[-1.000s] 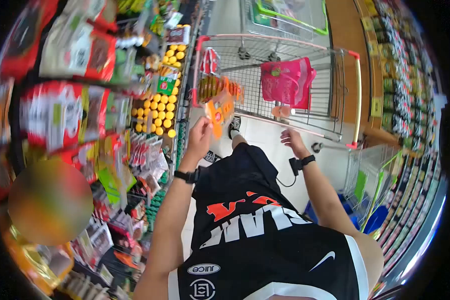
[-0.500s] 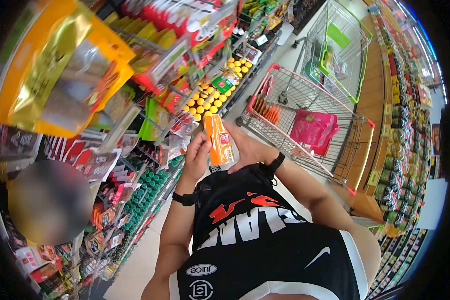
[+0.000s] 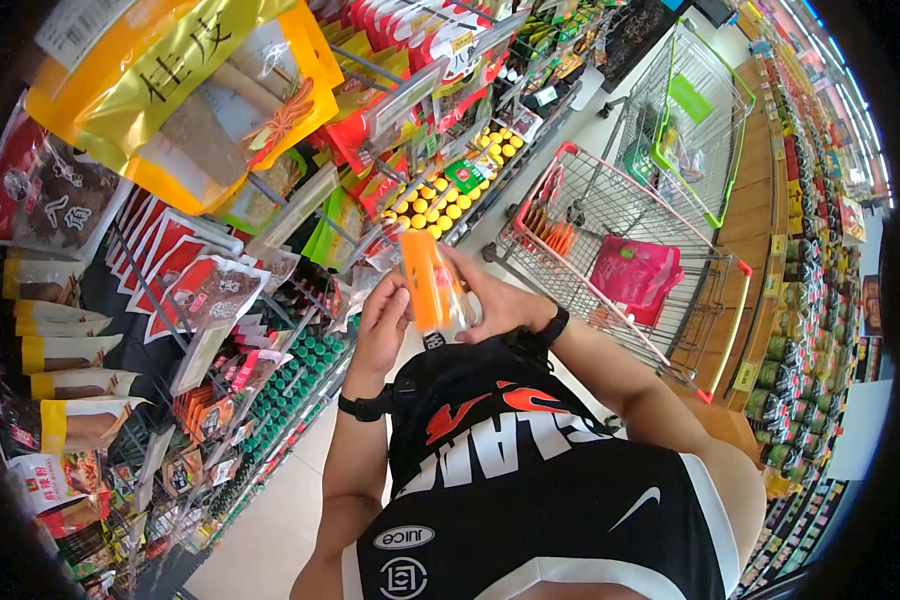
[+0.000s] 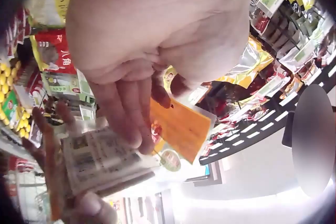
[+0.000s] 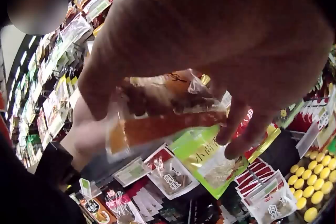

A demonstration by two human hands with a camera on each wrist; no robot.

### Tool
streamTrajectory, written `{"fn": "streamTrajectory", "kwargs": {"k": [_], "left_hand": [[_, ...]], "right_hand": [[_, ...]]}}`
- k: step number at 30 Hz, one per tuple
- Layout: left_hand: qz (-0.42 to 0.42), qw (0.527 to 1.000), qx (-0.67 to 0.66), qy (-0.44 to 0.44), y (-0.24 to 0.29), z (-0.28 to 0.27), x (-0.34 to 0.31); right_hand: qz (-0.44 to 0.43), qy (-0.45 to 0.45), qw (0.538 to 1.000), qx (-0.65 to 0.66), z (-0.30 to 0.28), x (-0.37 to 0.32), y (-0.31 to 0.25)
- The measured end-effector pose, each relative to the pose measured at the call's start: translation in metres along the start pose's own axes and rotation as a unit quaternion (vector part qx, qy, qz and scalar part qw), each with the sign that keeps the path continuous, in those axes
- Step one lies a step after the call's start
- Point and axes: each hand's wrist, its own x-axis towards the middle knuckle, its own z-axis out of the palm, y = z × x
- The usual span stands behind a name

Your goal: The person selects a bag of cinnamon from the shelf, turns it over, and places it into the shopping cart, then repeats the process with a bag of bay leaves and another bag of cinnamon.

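An orange and clear plastic food packet [image 3: 430, 285] is held up in front of my waist, tilted. My left hand [image 3: 380, 318] pinches its left side; in the left wrist view the fingers lie over the orange part [image 4: 181, 132] and a printed white back label [image 4: 105, 158] shows below them. From the other side my right hand [image 3: 500, 300] grips the packet, thumb near its lower end. In the right wrist view the packet [image 5: 163, 129] spans the space between thumb and fingers, its contents dark behind clear film.
Hanging spice bags [image 3: 200, 100] crowd the shelf at left, close to my left arm. Rows of yellow-capped bottles [image 3: 435, 205] stand beyond my hands. A red-trimmed shopping cart [image 3: 705, 330] with a pink bag [image 3: 635, 270] and packets is at right, a green-trimmed cart [image 3: 715, 215] behind it.
A second ago only my left hand held the packet, near the cart; my right hand was apart. Then my right hand took hold too. The view has turned toward the shelf, and the packet has tilted.
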Motion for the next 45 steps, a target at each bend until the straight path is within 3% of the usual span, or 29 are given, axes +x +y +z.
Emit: {"fn": "streamTrajectory", "kwargs": {"k": [1, 2, 4, 6, 9, 13, 17, 20, 21, 23, 26, 33, 37, 39, 42, 45], "left_hand": [[-0.009, 1.000, -0.010, -0.025, 0.009, 0.005, 0.000], [-0.018, 0.998, -0.018, -0.052, 0.015, 0.008, 0.003], [-0.009, 0.992, 0.104, -0.075, 0.016, 0.006, 0.008], [0.000, 0.977, 0.192, -0.097, 0.011, 0.006, 0.009], [-0.003, 0.956, 0.265, -0.123, -0.003, -0.001, 0.013], [-0.038, 0.956, 0.257, -0.139, -0.015, 0.003, 0.019], [-0.022, 0.949, 0.273, -0.156, -0.020, 0.017, 0.025], [-0.016, 0.926, 0.350, -0.138, -0.012, 0.029, 0.028], [-0.001, 0.929, 0.341, -0.140, -0.015, 0.028, 0.030], [-0.009, 0.933, 0.329, -0.146, -0.017, 0.027, 0.034], [0.006, 0.922, 0.352, -0.161, -0.011, 0.031, 0.043], [0.109, 0.914, 0.382, -0.085, 0.068, 0.073, 0.059], [0.215, 0.890, 0.395, -0.077, 0.136, 0.127, 0.067], [0.323, 0.868, 0.375, -0.046, 0.157, 0.160, 0.068], [0.509, 0.770, 0.384, -0.013, 0.175, 0.200, 0.041], [0.581, 0.731, 0.340, -0.107, 0.196, 0.224, 0.035]], "right_hand": [[0.019, -0.002, 0.999, 0.027, -0.001, -0.001, 0.003], [-0.096, 0.042, 0.993, -0.054, -0.001, -0.001, 0.029], [0.037, -0.015, 0.970, 0.238, -0.010, -0.015, 0.025], [0.073, -0.018, 0.887, 0.455, -0.010, -0.029, 0.011], [0.040, -0.071, 0.803, 0.590, -0.028, -0.041, -0.018], [-0.027, -0.115, 0.768, 0.629, -0.037, -0.047, -0.012], [0.010, -0.097, 0.794, 0.601, -0.044, -0.055, -0.015], [0.118, 0.072, 0.939, 0.315, -0.041, -0.055, -0.013], [0.103, 0.124, 0.983, 0.089, -0.043, -0.049, -0.012], [0.060, 0.218, 0.972, -0.069, -0.042, -0.047, -0.029], [0.083, 0.280, 0.952, -0.094, -0.056, -0.048, -0.025], [-0.077, 0.401, 0.911, -0.058, -0.142, -0.022, -0.027], [-0.130, 0.452, 0.860, -0.199, -0.204, 0.008, -0.052], [-0.143, 0.474, 0.837, -0.232, -0.224, 0.023, -0.076], [-0.180, 0.485, 0.821, -0.239, -0.248, 0.045, -0.099], [-0.221, 0.470, 0.825, -0.223, -0.263, 0.058, -0.105]]}}
